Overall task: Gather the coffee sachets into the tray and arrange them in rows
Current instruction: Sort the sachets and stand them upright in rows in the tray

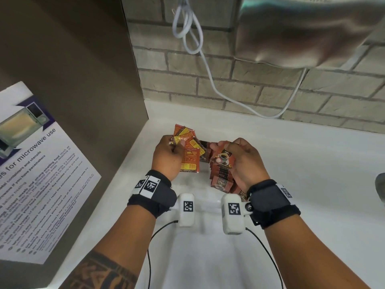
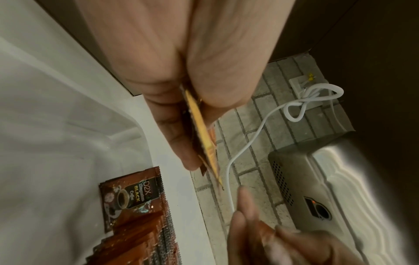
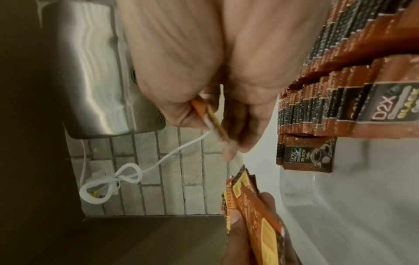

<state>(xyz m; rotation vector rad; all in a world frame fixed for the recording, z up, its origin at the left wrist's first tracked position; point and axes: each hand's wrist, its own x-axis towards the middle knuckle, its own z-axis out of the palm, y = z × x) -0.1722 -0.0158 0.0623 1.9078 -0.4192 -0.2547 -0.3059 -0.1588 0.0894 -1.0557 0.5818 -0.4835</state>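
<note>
Toward the surface's [image 1: 291, 163] far-left corner, left hand [image 1: 166, 157] grips a sachet fan [image 1: 190, 151]; right hand [image 1: 243, 161], nearer, pinches one sachet [image 1: 223, 156] over the row [image 1: 220, 180] just beneath it.

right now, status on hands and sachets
Left hand grips a fan of sachets. Right hand pinches one sachet above the tray rows. Nothing blocking.
</note>
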